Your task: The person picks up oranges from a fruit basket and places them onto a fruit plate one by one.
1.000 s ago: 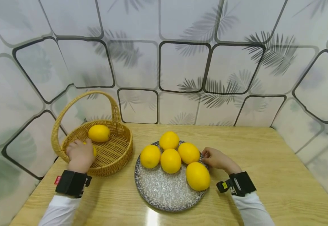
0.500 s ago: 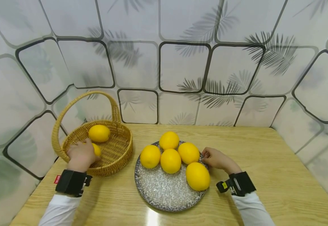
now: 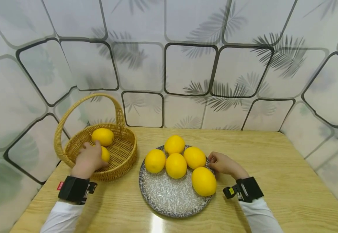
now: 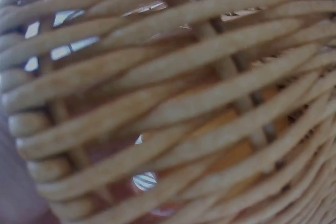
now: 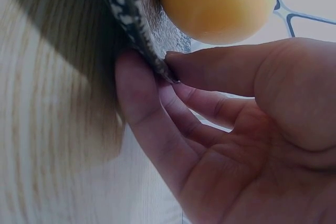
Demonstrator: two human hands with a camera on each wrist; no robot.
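Note:
My left hand (image 3: 88,161) reaches into the wicker basket (image 3: 133,154) at the left and grips a lemon (image 3: 106,154) from above, its fingers partly hidden. Behind it in the basket lies another lemon (image 3: 103,136). My right hand (image 3: 226,165) pinches the right rim of a speckled grey plate (image 3: 169,200). In the right wrist view, the thumb is on top of the plate's rim (image 5: 128,17) and a finger underneath. Several lemons (image 3: 176,165) rest on the plate's back and right parts. The left wrist view is filled by the basket's woven side (image 4: 173,72).
The basket's tall arched handle (image 3: 59,132) rises over its left and back sides. Basket and plate stand apart on a wooden table (image 3: 274,181). A patterned wall covering (image 3: 186,71) encloses the table's back and sides.
My left hand has shifted right inside the basket, and the lemon in it has moved rightward too, showing more of itself. The right hand and the plate have stayed still.

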